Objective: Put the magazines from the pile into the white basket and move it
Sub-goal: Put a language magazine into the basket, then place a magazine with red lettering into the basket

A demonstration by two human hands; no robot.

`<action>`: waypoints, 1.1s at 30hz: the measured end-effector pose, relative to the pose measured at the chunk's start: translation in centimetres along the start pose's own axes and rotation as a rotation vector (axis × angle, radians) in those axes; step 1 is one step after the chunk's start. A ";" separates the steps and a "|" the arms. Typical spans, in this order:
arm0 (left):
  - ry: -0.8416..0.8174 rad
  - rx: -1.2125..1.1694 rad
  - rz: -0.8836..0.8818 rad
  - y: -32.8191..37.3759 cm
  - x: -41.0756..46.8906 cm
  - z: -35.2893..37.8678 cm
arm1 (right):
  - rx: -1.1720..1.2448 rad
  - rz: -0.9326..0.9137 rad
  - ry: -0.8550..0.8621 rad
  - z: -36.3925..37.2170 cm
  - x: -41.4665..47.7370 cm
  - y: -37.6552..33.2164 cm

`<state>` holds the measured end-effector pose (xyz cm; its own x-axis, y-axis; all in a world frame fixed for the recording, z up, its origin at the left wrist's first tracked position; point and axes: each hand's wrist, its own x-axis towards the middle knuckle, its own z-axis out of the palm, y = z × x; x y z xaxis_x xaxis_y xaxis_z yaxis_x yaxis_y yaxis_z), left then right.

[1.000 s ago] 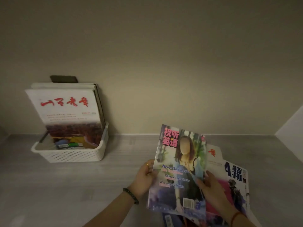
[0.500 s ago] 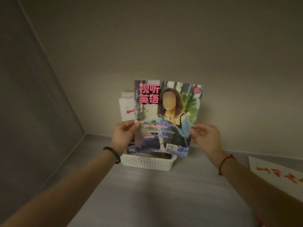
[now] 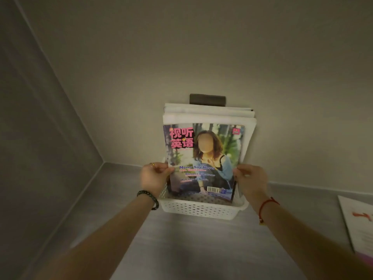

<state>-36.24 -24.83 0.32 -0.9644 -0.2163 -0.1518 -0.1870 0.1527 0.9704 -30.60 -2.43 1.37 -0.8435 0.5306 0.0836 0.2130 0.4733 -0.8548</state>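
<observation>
Magazine point(image 3: 203, 158) titled "Never Say Never"

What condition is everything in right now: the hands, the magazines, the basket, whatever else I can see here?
Left hand: closed on the colourful magazine's left edge.
Right hand: closed on its right edge.
Colourful magazine with pink title: upright, bottom edge lowered into the basket, held.
White perforated plastic basket: on the grey surface, against the wall.
White magazines behind: standing in the basket, leaning back.
White magazine with red lettering: lying flat at right, outside the basket.
</observation>
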 end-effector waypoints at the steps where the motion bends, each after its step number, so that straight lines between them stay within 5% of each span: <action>1: -0.006 -0.008 -0.014 -0.3 0.2 0.2 | 0.002 0.021 0.005 0.2 0.1 0.5; 12: 0.017 0.063 0.001 -0.6 0.2 0.7 | 0.088 0.051 0.025 0.6 0.1 1.2; 21: -0.051 0.122 0.082 -0.4 -7.2 3.3 | 0.208 0.108 0.013 -6.6 -2.6 6.4; 27: -0.227 0.154 0.203 0.2 -14.2 9.8 | 0.162 0.236 0.048 -14.8 -4.1 11.9; 33: -0.447 0.105 0.067 -1.2 -20.9 18.9 | 0.061 0.363 -0.025 -23.8 -5.5 17.9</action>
<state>-19.36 -2.25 -1.17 -0.9567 0.2305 -0.1776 -0.1172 0.2536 0.9602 -10.41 19.93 -2.21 -0.7303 0.6385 -0.2428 0.4716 0.2142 -0.8554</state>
